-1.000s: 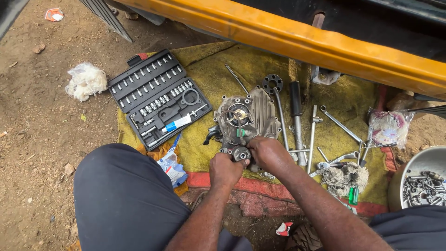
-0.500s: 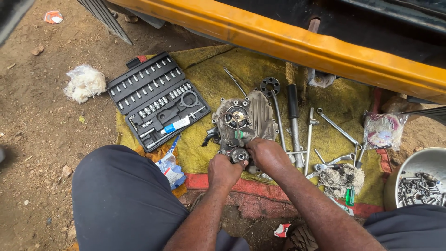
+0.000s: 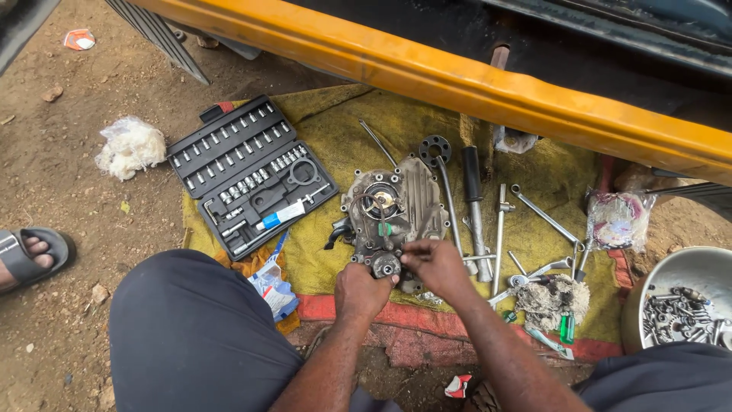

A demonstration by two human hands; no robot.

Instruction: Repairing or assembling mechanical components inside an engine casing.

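1. Hands at work: the left hand is closed around a small round fitting at the near edge of a grey engine cover casting; the right hand pinches at the same spot, though what its fingertips hold is hidden.
2. Risk, as judged: the casting lies loose on a rumpled yellow cloth over dirt, so it could rock or slide under a hard twist, and a freed small part could roll off into the soil.
3. Beside the right hand, wrenches and a rag wad lie crowded; a forearm sweep could scatter them.
4. Farther left, an open socket set sits near the cloth's edge.
5. A steel bowl of bolts is cut off at the frame's right edge; a sandalled foot is cut off at the left.
6. Beyond, under the yellow vehicle body, all is dark.
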